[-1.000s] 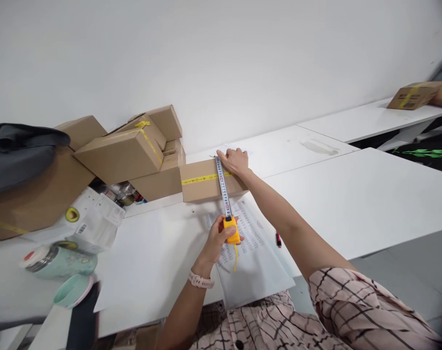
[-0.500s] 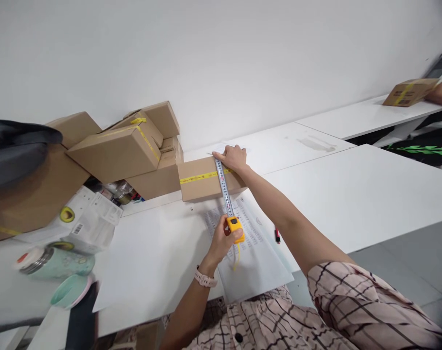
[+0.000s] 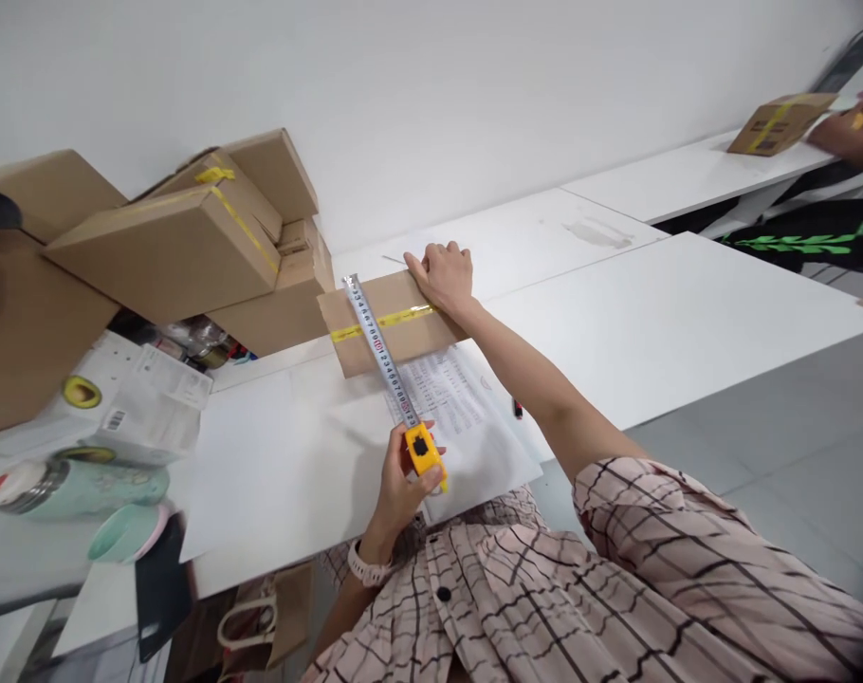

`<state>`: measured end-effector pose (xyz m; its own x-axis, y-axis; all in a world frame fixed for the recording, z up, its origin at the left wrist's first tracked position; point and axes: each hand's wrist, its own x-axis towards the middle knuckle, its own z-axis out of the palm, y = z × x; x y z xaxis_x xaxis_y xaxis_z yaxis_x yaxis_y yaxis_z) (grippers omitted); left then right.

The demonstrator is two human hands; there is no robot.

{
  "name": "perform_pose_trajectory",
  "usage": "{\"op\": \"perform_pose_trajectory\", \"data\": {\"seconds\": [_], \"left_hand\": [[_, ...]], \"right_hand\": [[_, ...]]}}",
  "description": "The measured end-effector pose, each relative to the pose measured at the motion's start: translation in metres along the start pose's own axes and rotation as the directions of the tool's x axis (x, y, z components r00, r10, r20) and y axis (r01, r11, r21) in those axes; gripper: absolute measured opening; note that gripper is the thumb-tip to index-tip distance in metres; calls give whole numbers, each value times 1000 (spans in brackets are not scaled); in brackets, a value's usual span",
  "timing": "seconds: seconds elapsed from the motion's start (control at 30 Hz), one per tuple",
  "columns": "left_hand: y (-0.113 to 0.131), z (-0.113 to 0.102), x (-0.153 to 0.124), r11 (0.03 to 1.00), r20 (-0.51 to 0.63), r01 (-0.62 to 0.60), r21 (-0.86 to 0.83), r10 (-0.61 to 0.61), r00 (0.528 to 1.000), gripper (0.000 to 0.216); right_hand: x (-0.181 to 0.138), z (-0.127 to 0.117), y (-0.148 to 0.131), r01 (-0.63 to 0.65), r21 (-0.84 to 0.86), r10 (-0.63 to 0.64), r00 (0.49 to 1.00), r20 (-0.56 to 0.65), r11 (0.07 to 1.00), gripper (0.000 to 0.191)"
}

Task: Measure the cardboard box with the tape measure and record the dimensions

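Note:
My left hand (image 3: pixel 397 484) is closed around a yellow tape measure (image 3: pixel 423 450). Its extended metal blade (image 3: pixel 380 356) slants across the left part of a small cardboard box (image 3: pixel 410 337), and the blade's end reaches past the box's far edge. Yellow tape runs along the box's top. At the box's far right edge, my right hand (image 3: pixel 446 275) grips with the thumb along the edge and fingers curled; the fingertips are partly hidden. Printed sheets (image 3: pixel 474 427) lie beneath the tape measure, and a small dark and red object (image 3: pixel 518 409) lies beside them.
Several cardboard boxes (image 3: pixel 168 251) are stacked on the left. Nearer stand a white carton (image 3: pixel 154 417), a mint bottle (image 3: pixel 97 489) and a mint cup (image 3: pixel 125 533). At far right, another person's hands (image 3: pixel 848 133) are by a taped box (image 3: pixel 780 125).
The blade's end has left my right thumb and shifted left across the box. My left hand has moved left and nearer with the tape measure. The camera view has shifted too.

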<state>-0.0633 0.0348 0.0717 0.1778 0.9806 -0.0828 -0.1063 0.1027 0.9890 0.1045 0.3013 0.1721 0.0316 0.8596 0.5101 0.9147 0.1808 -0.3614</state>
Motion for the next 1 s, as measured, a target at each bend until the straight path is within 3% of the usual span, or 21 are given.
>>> {"op": "perform_pose_trajectory", "data": {"seconds": [0.1,0.27,0.37,0.53,0.7,0.77,0.83,0.9,1.0], "left_hand": [[-5,-7,-33,996,-24,59,70,-57,998,65],[-7,-7,-60,946,72,143,291,-170,983,70],[-10,-3,-62,893,141,117,435,-196,970,71],[-10,6,-57,846,213,31,532,-169,962,71],[-8,12,-58,858,96,65,509,-132,987,102],[-9,17,-58,879,93,34,477,-89,992,103],[-8,19,-57,878,95,-8,478,-42,995,98],[0,17,-53,844,93,-60,533,12,996,94],[30,4,-35,710,101,-230,666,220,970,90]], "right_hand": [[-63,-5,8,6,21,-6,1000,-11,1000,57],[-155,-34,22,3,190,-9,1000,28,982,56],[-177,-69,31,-102,379,109,994,3,920,58],[-197,-106,48,-131,652,200,979,-32,747,37],[-255,-90,41,-222,727,320,947,4,650,27],[-286,-77,28,-298,702,320,942,104,647,26],[-311,-67,17,-341,657,239,940,243,672,28],[-320,-61,18,-370,583,213,923,321,723,35],[-302,-53,44,-458,389,383,887,256,800,43]]}}
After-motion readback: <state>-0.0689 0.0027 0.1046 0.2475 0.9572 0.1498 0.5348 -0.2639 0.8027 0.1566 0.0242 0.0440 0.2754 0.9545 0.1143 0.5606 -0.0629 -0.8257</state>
